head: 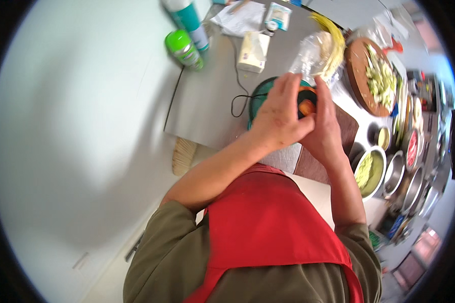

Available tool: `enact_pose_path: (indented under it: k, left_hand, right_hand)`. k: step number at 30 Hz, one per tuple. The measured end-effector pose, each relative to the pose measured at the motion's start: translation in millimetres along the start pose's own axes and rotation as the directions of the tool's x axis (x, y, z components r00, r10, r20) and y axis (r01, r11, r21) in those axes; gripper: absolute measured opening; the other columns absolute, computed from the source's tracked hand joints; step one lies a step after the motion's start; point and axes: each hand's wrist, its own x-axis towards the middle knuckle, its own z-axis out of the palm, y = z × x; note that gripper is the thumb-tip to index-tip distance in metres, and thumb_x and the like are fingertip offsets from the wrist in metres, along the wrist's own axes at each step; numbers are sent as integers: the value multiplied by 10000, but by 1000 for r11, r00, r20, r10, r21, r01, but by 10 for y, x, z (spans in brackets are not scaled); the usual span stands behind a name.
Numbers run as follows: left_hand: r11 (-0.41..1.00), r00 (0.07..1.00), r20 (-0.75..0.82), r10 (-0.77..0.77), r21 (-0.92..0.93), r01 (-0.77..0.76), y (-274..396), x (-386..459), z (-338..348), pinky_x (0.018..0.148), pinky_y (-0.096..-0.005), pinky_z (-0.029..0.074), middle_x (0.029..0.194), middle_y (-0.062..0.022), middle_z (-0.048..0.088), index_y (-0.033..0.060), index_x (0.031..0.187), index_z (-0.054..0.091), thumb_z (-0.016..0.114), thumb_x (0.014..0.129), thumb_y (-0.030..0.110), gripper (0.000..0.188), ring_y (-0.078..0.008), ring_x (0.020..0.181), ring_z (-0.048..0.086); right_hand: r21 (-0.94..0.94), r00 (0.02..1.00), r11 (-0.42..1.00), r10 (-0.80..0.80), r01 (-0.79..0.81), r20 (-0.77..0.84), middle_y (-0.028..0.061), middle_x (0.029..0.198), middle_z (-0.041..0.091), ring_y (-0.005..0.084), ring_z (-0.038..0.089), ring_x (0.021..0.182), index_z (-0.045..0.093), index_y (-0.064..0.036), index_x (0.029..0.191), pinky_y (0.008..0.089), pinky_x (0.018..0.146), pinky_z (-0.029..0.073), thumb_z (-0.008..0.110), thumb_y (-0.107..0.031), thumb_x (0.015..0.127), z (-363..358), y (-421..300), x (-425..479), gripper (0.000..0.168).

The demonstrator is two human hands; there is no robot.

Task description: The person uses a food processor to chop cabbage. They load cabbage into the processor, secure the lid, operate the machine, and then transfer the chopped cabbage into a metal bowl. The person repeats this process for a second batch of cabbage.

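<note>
Both my hands meet over a round green container [258, 104] on the metal table. My left hand [282, 113] lies over its upper part, fingers extended. Close against it on the right is my right hand [326, 121], also with its fingers stretched out. Between the hands shows a dark round opening or object with an orange thing [306, 107] in it; whether a hand grips either cannot be told. A thin black cable [236, 97] runs to the container's left side. Clear plastic bags [311, 53] and a yellow stringy bundle [335, 49] lie just beyond the fingers.
A tissue pack [253, 53] and a green-capped spray can [185, 51] stand beyond my left hand. At the right are a round wooden board [358, 77] with chopped vegetables [381, 81] and several metal bowls [383, 166]. A wall [79, 113] rises at the left; a brush [184, 155] sits below the table edge.
</note>
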Motion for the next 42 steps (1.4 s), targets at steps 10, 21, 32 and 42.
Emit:
enact_pose_path:
  k: [10,21,32,42]
  left_hand:
    - [852,847,460,-267,523,-16,542,329,-16,1071,-486,557,1498,-173,501,137,1624,374,961,706,282,1099,-413,1363,556]
    - [887,937,108,-331,375,270,925,334,-559,1128,-439,496,1483,-175,496,94,1611,433,939,723,157,1025,-335,1357,551]
    - [527,866,-151,-477,740,419,-355,-429,-1245,1054,-468,554,1503,-145,478,144,1606,423,919,770,295,984,-349,1323,580]
    - [585,879,-118,-462,705,402,-913,-660,-1333,1062,-477,550,1505,-171,479,168,1607,404,919,759,307,1002,-358,1311,587]
  right_hand:
    - [829,940,477,303,-291,155,277,1753,247,352,259,1637,190,-71,1734,468,1315,273,838,-143,841,-235,944,-567,1106]
    - [652,769,534,628,-538,120,359,1605,436,453,474,1492,276,102,1638,473,1236,401,832,-402,901,666,949,-822,1052]
    - [239,732,731,673,-639,-101,319,1347,654,490,684,1175,484,74,1463,524,983,577,833,-394,825,676,599,-267,865]
    - [984,701,-132,690,-123,180,198,1323,705,315,737,1140,595,50,1421,360,899,606,609,-370,1073,97,1346,-1246,546]
